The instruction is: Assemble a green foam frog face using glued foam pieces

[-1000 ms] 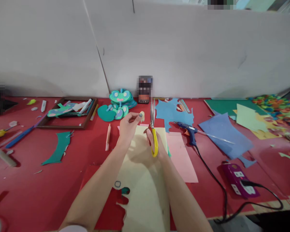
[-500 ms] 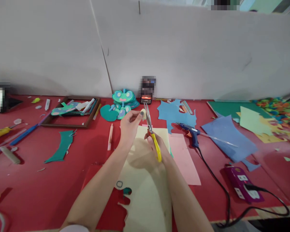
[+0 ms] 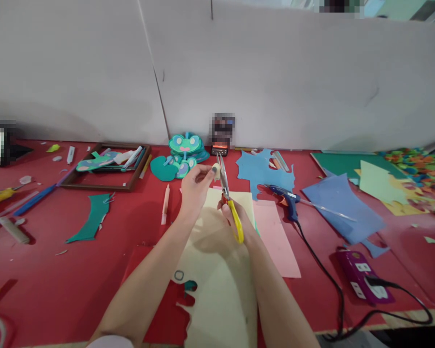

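Between its thumb and fingers, my left hand [image 3: 196, 187] pinches a small cream-coloured foam piece [image 3: 217, 170]. My right hand [image 3: 235, 215] is closed round the yellow handles of a pair of scissors [image 3: 224, 181], whose blades point away from me. The blades stand right beside the foam piece; whether they touch its edge I cannot tell. Under both hands lies a large cream foam sheet [image 3: 221, 295] with a ragged cut left edge and a small drawn outline near it. Teal frog-like cutouts [image 3: 184, 145] sit just beyond my left hand.
Right of the sheet are pink paper [image 3: 277, 241], a blue glue gun [image 3: 290, 203] and a purple power strip [image 3: 364, 278] with a black cord. A brown frame [image 3: 130, 181] holding markers and scraps lies left. A phone [image 3: 223, 133] leans on the white partition [image 3: 275, 72].
Hardly anything differs. The scissors' blades look slightly closer together, and the whole view has shifted a little.
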`<state>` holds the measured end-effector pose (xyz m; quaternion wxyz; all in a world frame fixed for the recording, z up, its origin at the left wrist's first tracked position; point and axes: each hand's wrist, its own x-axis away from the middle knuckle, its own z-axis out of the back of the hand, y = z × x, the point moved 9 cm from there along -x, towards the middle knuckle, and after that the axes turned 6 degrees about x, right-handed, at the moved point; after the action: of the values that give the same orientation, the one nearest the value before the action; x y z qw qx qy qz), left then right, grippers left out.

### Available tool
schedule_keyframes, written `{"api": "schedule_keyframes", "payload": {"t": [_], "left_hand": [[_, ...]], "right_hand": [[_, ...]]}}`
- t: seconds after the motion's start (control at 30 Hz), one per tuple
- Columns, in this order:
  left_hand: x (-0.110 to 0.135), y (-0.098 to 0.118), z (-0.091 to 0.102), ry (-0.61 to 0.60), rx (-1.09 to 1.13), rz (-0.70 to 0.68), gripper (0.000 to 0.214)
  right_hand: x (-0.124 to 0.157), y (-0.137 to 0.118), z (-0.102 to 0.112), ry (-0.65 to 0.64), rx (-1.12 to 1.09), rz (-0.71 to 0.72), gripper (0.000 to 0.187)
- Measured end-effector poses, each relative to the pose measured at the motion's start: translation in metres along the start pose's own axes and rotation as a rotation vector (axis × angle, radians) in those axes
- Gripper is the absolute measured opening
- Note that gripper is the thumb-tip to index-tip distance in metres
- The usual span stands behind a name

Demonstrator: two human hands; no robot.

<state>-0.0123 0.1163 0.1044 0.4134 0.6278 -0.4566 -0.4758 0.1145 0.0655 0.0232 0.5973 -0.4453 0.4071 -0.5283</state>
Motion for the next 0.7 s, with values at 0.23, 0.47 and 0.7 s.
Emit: {"api": "schedule_keyframes", "payload": {"t": [0.23,0.47,0.7], "left_hand": [[0.0004,0.0035,-0.0002,-0.007,-0.014,-0.013,0.012],[-0.0005,-0.0011,-0.0004,-0.012,0.005,-0.006,0.015],[0.0009,0.0025,0.0017,-0.009,-0.088,-0.041,0.021]], "right_hand": [[0.0010,0.0023,-0.0008,-0.031,0.047,-0.027,0.048],[0.0005,0.0017,0.0000,-0.027,0.045,-0.016,0.049],[0.0005,0.0026,0.0000,-0.021,0.031,0.004,0.050]]}}
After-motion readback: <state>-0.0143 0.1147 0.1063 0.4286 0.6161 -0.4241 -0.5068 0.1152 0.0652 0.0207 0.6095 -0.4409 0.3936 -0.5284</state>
